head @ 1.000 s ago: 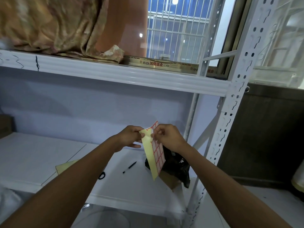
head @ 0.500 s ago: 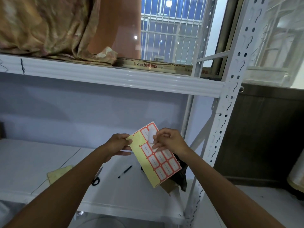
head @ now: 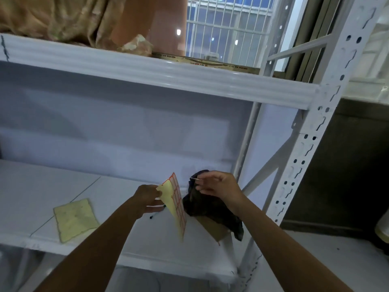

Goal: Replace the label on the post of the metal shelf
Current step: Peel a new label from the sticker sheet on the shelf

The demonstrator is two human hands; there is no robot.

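Note:
My left hand (head: 147, 197) pinches the top corner of a yellow-backed label sheet (head: 175, 204) with red-bordered stickers, which hangs edge-on over the lower shelf. To the right of the sheet, my right hand (head: 216, 185) pinches a small peeled label (head: 195, 179) between thumb and forefinger. The white perforated shelf post (head: 307, 148) rises at the right, well apart from both hands.
A yellow backing sheet (head: 74, 220) lies on the lower shelf board (head: 31, 199). A black pen (head: 154, 216) shows behind my left hand. A black bag (head: 210, 205) sits on a cardboard piece (head: 214, 227) at the shelf's right end. Cloth (head: 63, 20) lies on the upper shelf.
My right hand has peeled a label off and drawn away to the right of the sheet. The sheet has turned edge-on in my left hand.

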